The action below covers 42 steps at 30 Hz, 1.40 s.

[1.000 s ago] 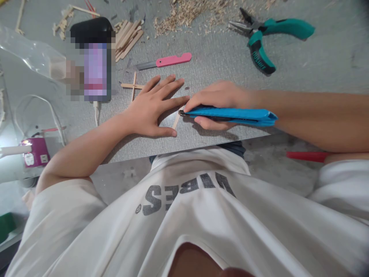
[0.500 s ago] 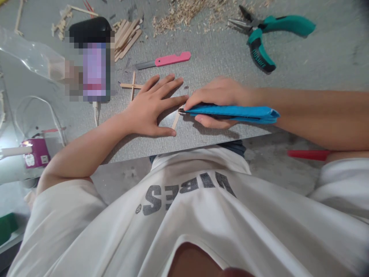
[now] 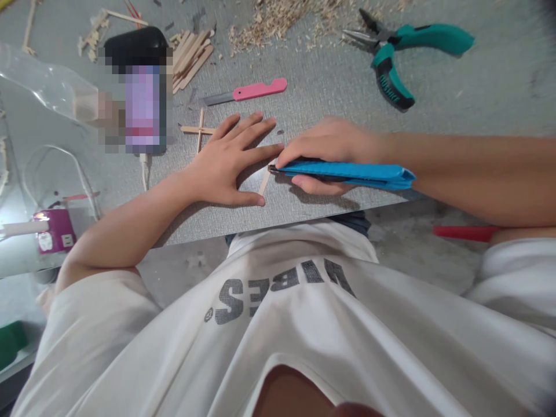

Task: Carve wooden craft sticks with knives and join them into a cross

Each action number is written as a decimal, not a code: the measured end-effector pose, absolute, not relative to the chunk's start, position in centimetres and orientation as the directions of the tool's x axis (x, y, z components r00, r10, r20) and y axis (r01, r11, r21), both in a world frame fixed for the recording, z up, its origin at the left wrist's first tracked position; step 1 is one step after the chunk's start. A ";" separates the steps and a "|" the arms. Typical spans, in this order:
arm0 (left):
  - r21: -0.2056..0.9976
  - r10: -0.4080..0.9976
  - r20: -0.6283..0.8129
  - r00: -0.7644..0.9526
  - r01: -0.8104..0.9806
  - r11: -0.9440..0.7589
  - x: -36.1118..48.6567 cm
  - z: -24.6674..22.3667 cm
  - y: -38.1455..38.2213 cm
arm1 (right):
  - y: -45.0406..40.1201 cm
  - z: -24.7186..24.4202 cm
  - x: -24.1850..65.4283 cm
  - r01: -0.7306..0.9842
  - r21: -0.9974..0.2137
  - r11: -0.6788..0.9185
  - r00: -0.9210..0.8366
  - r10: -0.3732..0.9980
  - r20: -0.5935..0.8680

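Note:
My left hand (image 3: 230, 159) lies flat with its fingers spread on the grey table (image 3: 204, 223). Its index fingertip and thumb tip rest at the two ends of a thin wooden stick (image 3: 265, 182). In my right hand (image 3: 325, 142) is a blue utility knife (image 3: 351, 172), closed in the fingers, with its tip on that stick near my left index finger. Two crossed wooden sticks (image 3: 200, 130) lie just beyond my left hand, partly under its fingers. A pink folding knife (image 3: 260, 90) lies open above both hands.
Green-handled pliers (image 3: 386, 46) lie at the upper right. Wood shavings (image 3: 278, 23) and a stick pile (image 3: 191, 58) are at the top. A black case (image 3: 135, 47), a phone (image 3: 143, 107), a clear bottle (image 3: 52, 87) and a purple box (image 3: 54, 230) stand left.
The rear end of the blue utility knife has shifted slightly left and down, and its body has rolled a little in my right hand. My left hand has stayed in place.

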State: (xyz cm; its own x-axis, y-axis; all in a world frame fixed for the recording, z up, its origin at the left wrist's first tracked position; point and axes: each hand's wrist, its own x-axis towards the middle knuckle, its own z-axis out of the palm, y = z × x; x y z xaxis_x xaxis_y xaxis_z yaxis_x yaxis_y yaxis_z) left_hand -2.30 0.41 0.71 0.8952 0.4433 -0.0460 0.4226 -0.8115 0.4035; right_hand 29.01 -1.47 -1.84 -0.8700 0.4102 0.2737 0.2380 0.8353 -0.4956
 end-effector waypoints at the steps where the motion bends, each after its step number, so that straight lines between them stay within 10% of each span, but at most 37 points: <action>1: 0.410 0.445 -0.045 0.895 0.422 -0.808 -2.3 0.8 0.4 | -1.5 -1.8 29.0 0.243 -0.499 0.832 -0.872 0.413 0.264; 42: 0.452 0.496 -0.033 0.868 0.455 -0.767 -2.0 1.0 0.1 | -1.1 -0.9 28.6 0.186 -0.454 0.871 -0.797 0.404 0.448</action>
